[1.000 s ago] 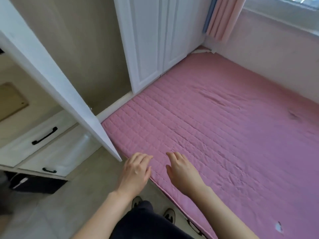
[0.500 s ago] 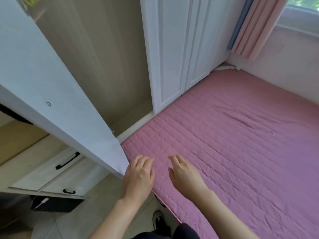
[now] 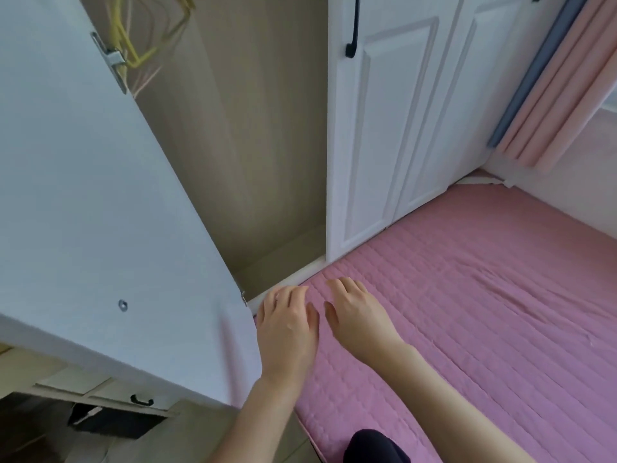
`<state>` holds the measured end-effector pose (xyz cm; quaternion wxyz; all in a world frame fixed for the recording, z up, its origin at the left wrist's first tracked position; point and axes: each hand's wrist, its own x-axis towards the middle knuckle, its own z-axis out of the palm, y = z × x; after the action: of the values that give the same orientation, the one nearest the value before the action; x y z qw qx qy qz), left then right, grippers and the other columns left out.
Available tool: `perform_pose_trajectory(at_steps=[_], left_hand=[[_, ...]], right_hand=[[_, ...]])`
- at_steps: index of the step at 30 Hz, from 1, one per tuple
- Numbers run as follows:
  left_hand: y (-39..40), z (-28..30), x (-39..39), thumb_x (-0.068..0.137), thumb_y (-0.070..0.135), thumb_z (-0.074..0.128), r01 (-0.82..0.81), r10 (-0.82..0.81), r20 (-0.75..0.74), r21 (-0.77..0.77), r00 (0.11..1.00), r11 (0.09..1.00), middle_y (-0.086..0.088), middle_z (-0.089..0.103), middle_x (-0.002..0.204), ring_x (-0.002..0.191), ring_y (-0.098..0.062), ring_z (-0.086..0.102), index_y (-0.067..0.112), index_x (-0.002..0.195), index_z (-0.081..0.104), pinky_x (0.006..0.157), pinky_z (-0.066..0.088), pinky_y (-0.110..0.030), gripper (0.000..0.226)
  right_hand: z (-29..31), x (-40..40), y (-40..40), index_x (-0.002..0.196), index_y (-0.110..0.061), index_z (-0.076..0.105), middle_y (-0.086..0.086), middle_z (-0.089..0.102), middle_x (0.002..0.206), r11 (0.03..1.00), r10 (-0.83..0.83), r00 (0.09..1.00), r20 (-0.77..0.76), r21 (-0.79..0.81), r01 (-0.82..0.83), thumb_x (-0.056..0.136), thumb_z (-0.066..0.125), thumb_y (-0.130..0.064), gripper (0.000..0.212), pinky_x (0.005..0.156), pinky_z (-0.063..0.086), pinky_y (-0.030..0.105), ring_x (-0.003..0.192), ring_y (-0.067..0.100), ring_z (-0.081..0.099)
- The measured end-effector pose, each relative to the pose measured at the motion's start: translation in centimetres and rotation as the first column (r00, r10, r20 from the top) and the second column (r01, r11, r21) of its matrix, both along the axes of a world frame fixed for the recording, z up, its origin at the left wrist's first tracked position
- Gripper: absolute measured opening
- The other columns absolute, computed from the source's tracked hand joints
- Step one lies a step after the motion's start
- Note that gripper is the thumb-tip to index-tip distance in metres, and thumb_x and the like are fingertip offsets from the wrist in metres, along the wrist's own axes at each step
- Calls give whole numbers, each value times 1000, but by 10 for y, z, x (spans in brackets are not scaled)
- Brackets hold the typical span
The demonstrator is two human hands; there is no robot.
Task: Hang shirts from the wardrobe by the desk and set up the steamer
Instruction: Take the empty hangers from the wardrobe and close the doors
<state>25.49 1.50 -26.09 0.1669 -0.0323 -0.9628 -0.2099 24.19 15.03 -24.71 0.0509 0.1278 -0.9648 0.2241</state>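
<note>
1. Beside the open wardrobe door (image 3: 100,228), both hands hover palm-down over the near corner of the pink quilted mattress (image 3: 484,312) — neither holds anything.
2. Left hand (image 3: 287,325): fingers relaxed and lightly spread, just right of the door's lower edge.
3. Right hand (image 3: 357,315): fingers loosely extended, close beside the left hand, farther from the door.
4. Behind the door, the wardrobe compartment (image 3: 250,145) stands open; yellow hangers (image 3: 133,45) show at its top, next to the door's hinge (image 3: 113,58). No shirt can be made out.
5. Right of that compartment — closed white wardrobe doors (image 3: 394,128) with a black handle (image 3: 353,28).
6. Below the open door, a drawer with a black pull (image 3: 142,401).
</note>
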Motion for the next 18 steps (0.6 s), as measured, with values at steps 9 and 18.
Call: perform_pose_trajectory(at_steps=[9,18], left_hand=[[3,38,-92,87,13,64,-221,228,-115,66,967,973,-2,68,107,108,-24,58,11,110,67,85,54,-38,24],[-33,133,-186,89,13,58,-453,454,-227,59,862,890,-4,66,112,112,-27,53,11,115,64,77,52,-39,27]], right_hand=[[39,-108,21,134,-11,45,5,54,128,977,210,975,-75,33,-208,99,42,-25,38,91,48,33,118,24,49],[125,-228,1,129,-12,49,4,58,123,913,408,871,-273,125,-388,98,43,-26,35,91,48,33,113,24,52]])
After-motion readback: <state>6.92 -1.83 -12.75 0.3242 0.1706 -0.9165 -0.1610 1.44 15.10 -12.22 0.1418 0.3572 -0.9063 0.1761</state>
